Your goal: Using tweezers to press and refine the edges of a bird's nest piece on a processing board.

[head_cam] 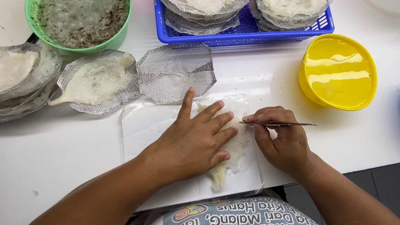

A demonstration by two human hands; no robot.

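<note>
White table (38,163); left hand (193,141) flat, grip wide, half-hiding pale nest (237,146); right hand (279,138) grip pinching tweezers (277,124).

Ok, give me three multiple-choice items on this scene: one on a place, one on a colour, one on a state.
1. Where does the left hand lie?
A. on the white nest piece on the clear sheet
B. in the green bowl
C. on the blue basket

2. What colour is the bowl right of the sheet?
A. red
B. yellow
C. black

3. How is the right hand?
A. empty and open
B. gripping tweezers
C. holding a mesh mould

Answers: 1 A, the palm presses flat on the piece. 2 B, the yellow bowl stands there. 3 B, the fingers pinch the thin metal tweezers.
</note>
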